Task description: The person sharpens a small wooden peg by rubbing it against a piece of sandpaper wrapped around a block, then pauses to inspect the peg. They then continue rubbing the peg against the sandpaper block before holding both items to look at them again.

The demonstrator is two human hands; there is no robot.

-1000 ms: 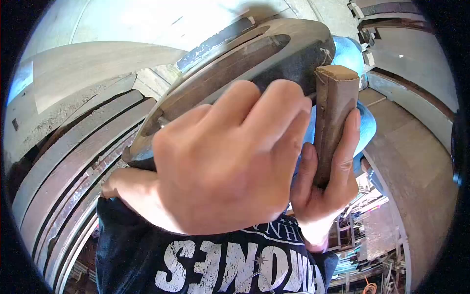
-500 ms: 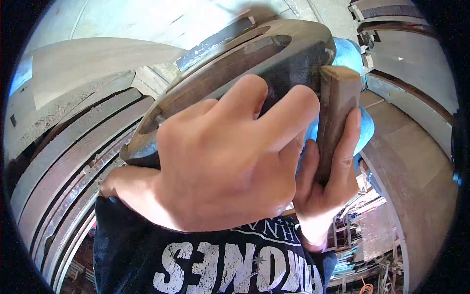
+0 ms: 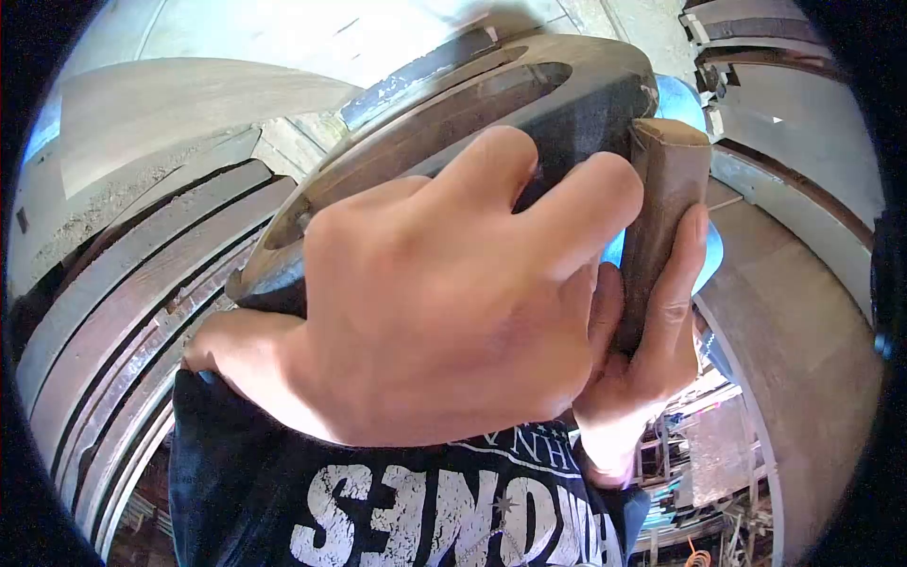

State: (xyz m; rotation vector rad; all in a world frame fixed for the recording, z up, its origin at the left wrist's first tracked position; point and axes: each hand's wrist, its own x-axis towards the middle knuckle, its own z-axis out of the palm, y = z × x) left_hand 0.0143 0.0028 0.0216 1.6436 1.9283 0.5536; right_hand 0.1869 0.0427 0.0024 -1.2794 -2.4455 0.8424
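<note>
My left hand fills the middle of the head view, back toward me, its fingers curled shut. Whatever it grips is hidden behind the fingers. Just beyond its knuckles is a long dark wooden piece with a rounded right end and long slots in its upper face. My right hand is closed around a brown wooden block, with fingers on both sides of it. The block stands upright by the long piece's right end, close to my left fingers. Behind it shows a light blue rounded thing, mostly covered.
Long boards are stacked in curved-looking rows at left. A pale surface lies beyond the wooden piece. At right are a broad brown panel and several ledges. Clutter and an orange coil lie low at right.
Both hands and the wooden block have shifted slightly up and to the right. My left hand now covers more of my right thumb. The view itself has moved a little too.
</note>
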